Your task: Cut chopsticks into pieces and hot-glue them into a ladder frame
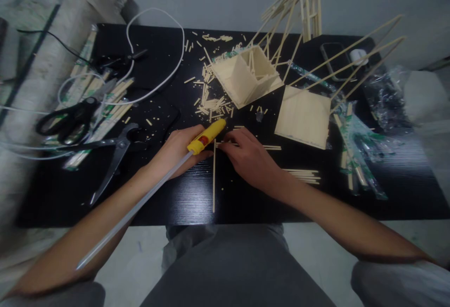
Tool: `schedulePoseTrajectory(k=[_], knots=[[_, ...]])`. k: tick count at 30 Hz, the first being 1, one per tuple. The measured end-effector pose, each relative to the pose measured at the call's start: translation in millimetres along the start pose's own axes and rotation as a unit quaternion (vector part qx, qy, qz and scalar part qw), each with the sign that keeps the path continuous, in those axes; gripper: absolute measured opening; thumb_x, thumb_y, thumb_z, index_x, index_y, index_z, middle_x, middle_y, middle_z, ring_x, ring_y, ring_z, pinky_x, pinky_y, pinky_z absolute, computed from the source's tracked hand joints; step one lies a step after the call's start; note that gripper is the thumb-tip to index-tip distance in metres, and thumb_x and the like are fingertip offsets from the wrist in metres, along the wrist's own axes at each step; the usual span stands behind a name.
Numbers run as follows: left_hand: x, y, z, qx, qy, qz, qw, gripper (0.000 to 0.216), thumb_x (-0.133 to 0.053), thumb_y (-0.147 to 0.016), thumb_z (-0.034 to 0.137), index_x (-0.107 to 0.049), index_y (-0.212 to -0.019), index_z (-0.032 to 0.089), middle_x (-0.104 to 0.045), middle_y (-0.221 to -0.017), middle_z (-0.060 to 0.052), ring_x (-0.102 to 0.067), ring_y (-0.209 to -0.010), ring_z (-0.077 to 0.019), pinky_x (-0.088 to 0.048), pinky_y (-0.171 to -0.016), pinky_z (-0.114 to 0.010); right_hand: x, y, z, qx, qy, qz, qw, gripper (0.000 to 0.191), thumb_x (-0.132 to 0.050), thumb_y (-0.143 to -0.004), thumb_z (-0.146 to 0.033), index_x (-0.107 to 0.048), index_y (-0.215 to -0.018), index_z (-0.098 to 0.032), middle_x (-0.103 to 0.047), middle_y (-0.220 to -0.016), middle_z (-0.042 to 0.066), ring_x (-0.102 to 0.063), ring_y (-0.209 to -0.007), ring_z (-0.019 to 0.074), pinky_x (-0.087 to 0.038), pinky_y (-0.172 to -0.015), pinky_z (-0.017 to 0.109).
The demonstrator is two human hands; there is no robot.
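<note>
At the far left of the black worktop we have wrapped bundles of sticks, with black-handled scissors lying over them. A white cable loops across this side, past a dark tool too dim for us to name, and nearer to us lie metal pliers, their handles spread. Next comes our left hand, its fingers closed on a yellow glue gun; a long clear glue stick runs from the back of the gun over our left forearm. Just right of the left fingertips, one thin stick lies flat, pointing toward us, its far end between our two hands. Beyond the glue gun are scattered short scraps. Our right hand has its fingers drawn narrow at the left end of a cross stick, which runs rightward beneath the hand; we cannot tell whether they pinch it or press it down. Past that hand sit a wooden box and a square panel with long sticks rising from it, while a row of loose sticks lies beside our right wrist. Farther right we see a phone and crumpled clear plastic.
</note>
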State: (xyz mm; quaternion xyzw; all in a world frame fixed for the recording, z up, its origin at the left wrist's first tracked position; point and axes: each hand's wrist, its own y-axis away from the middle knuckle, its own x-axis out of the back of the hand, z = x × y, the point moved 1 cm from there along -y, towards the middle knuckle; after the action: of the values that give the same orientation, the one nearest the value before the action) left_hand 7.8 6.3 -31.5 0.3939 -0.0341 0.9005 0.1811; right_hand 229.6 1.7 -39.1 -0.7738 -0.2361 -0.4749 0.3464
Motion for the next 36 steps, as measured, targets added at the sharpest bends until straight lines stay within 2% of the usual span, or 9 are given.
schedulePoseTrajectory(k=[10,16,22,29,36], knots=[[-1.0,0.7,-0.7,-0.014,-0.002,0.001,1.000,0.023,-0.074,-0.086,0.041,-0.064,-0.095,0.022,-0.069,-0.087,0.000,-0.064,-0.077,-0.0190,-0.042,-0.068,-0.030,-0.9,0.4,2.8,-0.008,-0.046,-0.008,0.999,0.024,-0.052,-0.102,-0.005,-0.074,-0.104,-0.014,-0.068,-0.106,0.014,-0.060,-0.104,0.0276,-0.056,-0.097,0.045],[-1.8,0.4,-0.2,0.000,-0.014,-0.001,1.000,0.024,-0.075,-0.085,0.041,-0.061,-0.090,0.022,-0.063,-0.078,0.002,-0.061,-0.070,-0.0172,-0.040,-0.066,-0.029,-1.4,0.9,2.0,-0.018,-0.023,0.000,1.000,0.023,-0.053,-0.102,-0.006,-0.075,-0.107,-0.013,-0.067,-0.104,0.014,-0.059,-0.098,0.0273,-0.056,-0.090,0.043],[-1.7,0.7,-1.3,-0.012,-0.017,0.000,1.000,0.024,-0.074,-0.086,0.041,-0.062,-0.092,0.022,-0.064,-0.081,0.002,-0.063,-0.073,-0.0174,-0.040,-0.067,-0.029,-2.5,0.4,0.9,-0.033,-0.048,0.004,0.998,0.021,-0.054,-0.103,-0.007,-0.073,-0.104,-0.016,-0.069,-0.106,0.013,-0.061,-0.104,0.0273,-0.056,-0.095,0.043],[-1.9,1.2,0.2,-0.001,-0.025,0.010,1.000,0.025,-0.075,-0.086,0.043,-0.062,-0.089,0.022,-0.064,-0.079,0.002,-0.061,-0.071,-0.0169,-0.040,-0.066,-0.030,0.0,-0.8,1.0,-0.068,-0.033,0.020,0.997,0.015,-0.054,-0.104,-0.012,-0.067,-0.099,-0.016,-0.068,-0.101,0.014,-0.061,-0.097,0.0290,-0.055,-0.091,0.044],[-4.4,1.5,-1.7,-0.007,-0.025,0.017,1.000,0.027,-0.075,-0.087,0.044,-0.066,-0.101,0.022,-0.067,-0.081,0.002,-0.062,-0.071,-0.0171,-0.042,-0.068,-0.030,-0.2,-1.0,4.7,-0.075,-0.058,0.016,0.995,0.011,-0.056,-0.103,-0.011,-0.065,-0.104,-0.018,-0.072,-0.101,0.012,-0.062,-0.097,0.0291,-0.053,-0.092,0.045]])
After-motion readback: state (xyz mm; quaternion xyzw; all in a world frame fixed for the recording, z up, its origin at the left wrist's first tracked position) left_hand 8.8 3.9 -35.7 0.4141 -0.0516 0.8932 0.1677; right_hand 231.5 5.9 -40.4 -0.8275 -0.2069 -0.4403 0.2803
